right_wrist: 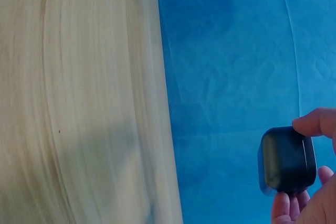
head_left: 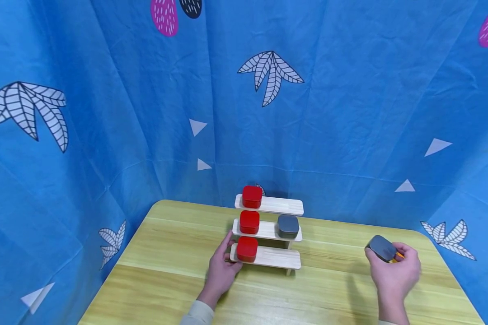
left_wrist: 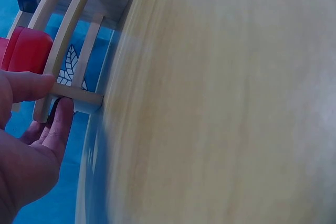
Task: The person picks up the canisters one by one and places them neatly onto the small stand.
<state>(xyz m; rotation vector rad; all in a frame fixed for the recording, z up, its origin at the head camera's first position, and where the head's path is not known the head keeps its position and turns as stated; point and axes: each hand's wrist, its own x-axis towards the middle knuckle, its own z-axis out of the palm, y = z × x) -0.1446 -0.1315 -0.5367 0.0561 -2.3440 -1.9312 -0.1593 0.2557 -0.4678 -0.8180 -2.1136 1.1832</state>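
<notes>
A three-tier wooden display shelf (head_left: pixel 276 257) stands on the table. My left hand (head_left: pixel 221 269) holds the left end of its bottom tier; the left wrist view shows the thumb on one side of the board and fingers on the other. Red rounded boxes sit at the left of the top tier (head_left: pixel 252 197), middle tier (head_left: pixel 249 222) and bottom tier (head_left: pixel 247 249). A dark grey box (head_left: pixel 288 226) is at the right of the middle tier. Off to the right, my right hand (head_left: pixel 394 270) grips another dark grey box (head_left: pixel 382 248) above the table, with a bit of orange showing behind it.
The light wooden table (head_left: pixel 166 253) has rounded far corners. Behind it and along both sides hangs a blue cloth (head_left: pixel 349 113) printed with leaves and triangles. Table surface lies between the shelf and my right hand.
</notes>
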